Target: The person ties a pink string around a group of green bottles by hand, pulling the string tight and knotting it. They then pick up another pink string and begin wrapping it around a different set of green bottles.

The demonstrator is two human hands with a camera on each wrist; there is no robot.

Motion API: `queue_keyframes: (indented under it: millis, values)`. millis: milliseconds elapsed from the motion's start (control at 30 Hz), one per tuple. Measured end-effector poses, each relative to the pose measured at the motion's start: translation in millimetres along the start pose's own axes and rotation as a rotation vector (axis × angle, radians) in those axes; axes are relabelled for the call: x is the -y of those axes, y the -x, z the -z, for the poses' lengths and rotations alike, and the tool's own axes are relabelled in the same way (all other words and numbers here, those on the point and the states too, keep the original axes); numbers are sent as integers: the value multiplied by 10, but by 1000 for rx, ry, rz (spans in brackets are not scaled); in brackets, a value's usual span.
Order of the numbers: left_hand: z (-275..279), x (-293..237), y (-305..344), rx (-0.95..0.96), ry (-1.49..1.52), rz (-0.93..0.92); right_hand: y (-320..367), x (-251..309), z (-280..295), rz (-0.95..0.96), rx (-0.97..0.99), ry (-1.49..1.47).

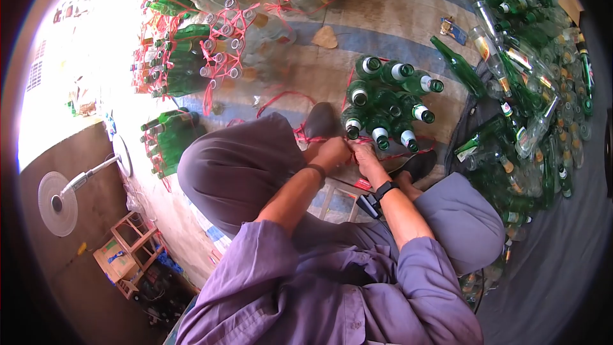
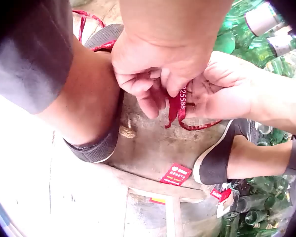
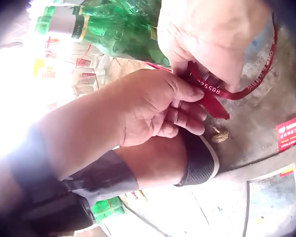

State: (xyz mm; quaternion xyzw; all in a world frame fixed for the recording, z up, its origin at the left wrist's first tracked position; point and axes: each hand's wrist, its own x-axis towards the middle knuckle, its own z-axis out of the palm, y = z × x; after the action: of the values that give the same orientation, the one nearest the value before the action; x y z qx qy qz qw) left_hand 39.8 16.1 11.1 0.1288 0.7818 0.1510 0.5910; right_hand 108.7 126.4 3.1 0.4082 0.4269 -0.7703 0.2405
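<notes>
Both hands meet in front of a cluster of upright green glass bottles, between the person's feet. The left hand pinches a red printed ribbon between thumb and fingers; a short flat end sticks out below. Against it, the right hand holds the same ribbon with curled fingers, its palm partly turned up in the left wrist view. From there the ribbon loops out under the right hand, and a red strand runs along the near side and left edge of the cluster. The crossing point of the ribbon is partly hidden by fingers.
Bundles of bottles tied with red ribbon stand at the upper left. A large heap of loose bottles lies on the right, with one green bottle nearer. A red card lies by a wooden frame. A fan stands left.
</notes>
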Motion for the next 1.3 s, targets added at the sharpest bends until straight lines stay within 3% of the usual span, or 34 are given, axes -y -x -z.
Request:
queue_keyframes:
  millis: [67, 133, 167, 233, 267, 300, 333, 400, 467, 500, 533, 600, 633, 767, 833, 1000, 1067, 1200, 1300]
  values:
    - [24, -102, 71, -98, -74, 24, -210, -218, 161, -50, -28, -6]
    - [222, -313, 286, -121, 6, 98, -608, -744, 422, 307, 72, 567]
    - [294, -373, 339, -147, 84, 172, -704, -852, 428, 304, 73, 567]
    - [369, -305, 252, -201, 90, 213, -795, -845, 374, 102, -278, 381]
    - [424, -254, 218, -257, 94, 252, -795, -839, 405, 103, -275, 382]
    - [464, -171, 196, -322, 175, 118, -750, -808, 476, -19, -233, 330]
    - [488, -126, 148, -324, 176, 116, -672, -714, 513, -140, -192, 277]
    - [505, -64, 13, -303, 683, 37, -783, -918, 647, -127, -234, 298]
    - [454, -16, -77, -258, 742, 52, -830, -1206, 781, 143, -433, 444]
    - [416, -20, -87, -250, 775, 48, -566, -854, 858, 40, -285, 245]
    - [381, -30, -98, -242, 808, 42, -463, -691, 865, 38, -287, 244]
    - [251, -7, -152, -231, 815, -2, -366, -534, 884, 46, -331, 556]
    - [190, -9, -174, -222, 822, -50, -544, -810, 1054, 221, -347, 755]
    - [108, -35, -262, -219, 949, -97, -640, -997, 1173, 113, -353, 777]
    - [13, 58, -416, -284, 1018, -127, -454, -769, 1034, 55, -386, 1012]
    - [-258, 322, -794, -421, 1006, -167, -414, -715, 927, 163, -457, 998]
    - [-290, 388, -857, -399, 966, -194, -289, -506, 777, 70, -338, 911]
    - [-139, 256, -731, -377, 901, -126, -174, -336, 627, 95, -372, 828]
    - [-25, 137, -615, -309, 1092, -13, -223, -424, 639, -58, -322, 777]
